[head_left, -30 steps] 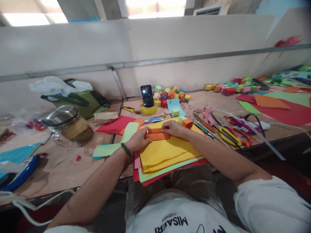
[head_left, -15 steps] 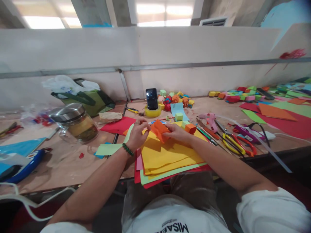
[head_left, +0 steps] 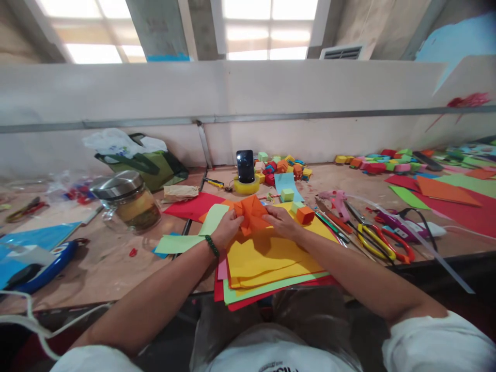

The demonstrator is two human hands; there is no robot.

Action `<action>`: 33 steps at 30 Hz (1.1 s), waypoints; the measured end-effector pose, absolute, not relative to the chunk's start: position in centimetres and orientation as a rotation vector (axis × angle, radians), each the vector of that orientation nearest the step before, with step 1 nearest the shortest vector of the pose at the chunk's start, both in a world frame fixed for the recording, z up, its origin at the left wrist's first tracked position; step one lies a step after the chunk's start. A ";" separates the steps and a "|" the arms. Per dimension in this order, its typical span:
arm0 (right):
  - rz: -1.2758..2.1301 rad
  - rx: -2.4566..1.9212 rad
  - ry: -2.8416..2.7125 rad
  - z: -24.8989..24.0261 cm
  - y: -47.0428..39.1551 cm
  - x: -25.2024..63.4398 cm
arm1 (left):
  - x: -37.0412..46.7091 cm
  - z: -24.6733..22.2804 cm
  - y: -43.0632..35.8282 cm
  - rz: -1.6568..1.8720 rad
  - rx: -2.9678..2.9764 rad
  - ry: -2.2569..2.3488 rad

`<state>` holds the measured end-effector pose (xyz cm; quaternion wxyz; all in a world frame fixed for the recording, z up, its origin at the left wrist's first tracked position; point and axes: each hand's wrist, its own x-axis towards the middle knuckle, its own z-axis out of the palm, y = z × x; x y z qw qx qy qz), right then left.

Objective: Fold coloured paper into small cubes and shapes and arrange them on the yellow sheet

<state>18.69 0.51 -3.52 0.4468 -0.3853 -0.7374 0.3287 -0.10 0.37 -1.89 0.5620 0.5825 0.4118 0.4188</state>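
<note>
Between my two hands is a folded piece of orange paper (head_left: 252,213), its flaps spread and creased. My left hand (head_left: 229,227), with a green bead bracelet above it, pinches the paper's left side. The right side is gripped by my right hand (head_left: 282,221), thumb and fingers closed on the edge. Below lies a stack of yellow paper (head_left: 271,258) over green, pink and red sheets. An orange paper cube (head_left: 305,215) and a pale green cube (head_left: 287,195) sit just beyond my right hand.
A phone (head_left: 245,166) stands in a yellow tape roll (head_left: 247,186), with several paper cubes behind. At left are a glass jar (head_left: 134,206) and a green bag (head_left: 149,168). Pliers (head_left: 393,243), scissors (head_left: 358,213) and a pink glue gun (head_left: 339,202) lie at right.
My left hand has closed on the orange paper's left side, where its fingers were raised before. The paper is now spread wider between both hands. The camera view has tilted up slightly.
</note>
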 end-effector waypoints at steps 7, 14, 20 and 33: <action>1.147 -0.878 -1.589 -3.1 1.2 18.9 | -0.2 0.2 0.9 0.861 1.374 0.931; 1.344 -0.842 -1.388 -3.2 1.0 18.3 | 0.3 -1.4 0.9 0.963 1.339 0.895; 1.227 -0.907 -1.464 -4.2 1.2 18.0 | 0.5 -1.7 0.8 0.971 1.342 0.899; 0.898 -0.898 -1.877 -4.1 0.8 19.8 | -1.7 -1.1 2.1 0.925 1.080 0.854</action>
